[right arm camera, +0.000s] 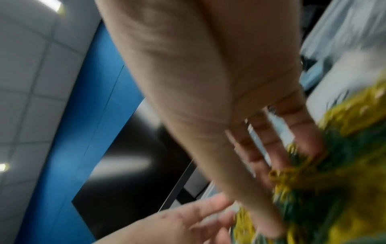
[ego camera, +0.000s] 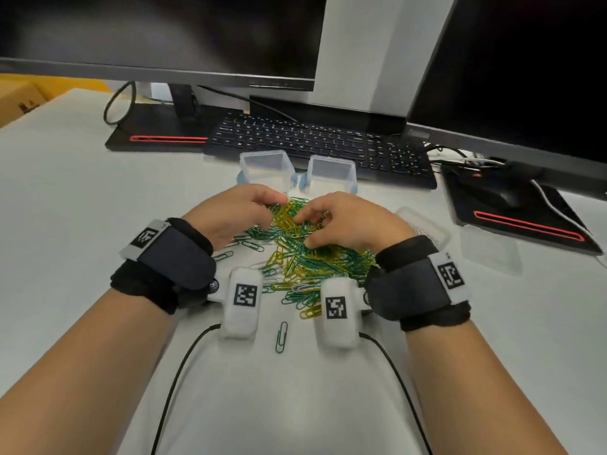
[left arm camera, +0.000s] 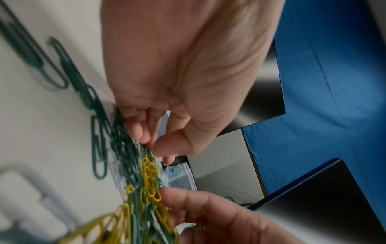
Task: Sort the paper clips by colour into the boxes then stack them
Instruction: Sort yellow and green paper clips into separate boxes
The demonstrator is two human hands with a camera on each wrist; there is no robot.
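Observation:
A tangled pile of green, yellow and white paper clips (ego camera: 302,257) lies on the white desk. Two clear, empty boxes, a left one (ego camera: 266,167) and a right one (ego camera: 333,172), stand just behind it. My left hand (ego camera: 276,205) is at the pile's far left edge. In the left wrist view its curled fingers and thumb (left arm camera: 154,148) pinch a few green clips (left arm camera: 125,140). My right hand (ego camera: 305,231) lies over the middle of the pile. The blurred right wrist view shows its fingers (right arm camera: 292,165) spread and nearly straight, touching the yellow and green clips (right arm camera: 344,165).
A lone green clip (ego camera: 281,336) lies near me between the wrist cameras. Two clear lids (ego camera: 423,224) (ego camera: 489,251) rest to the right. Behind the boxes stand a black keyboard (ego camera: 315,142) and two monitors. A mouse on its pad (ego camera: 502,195) is at the far right.

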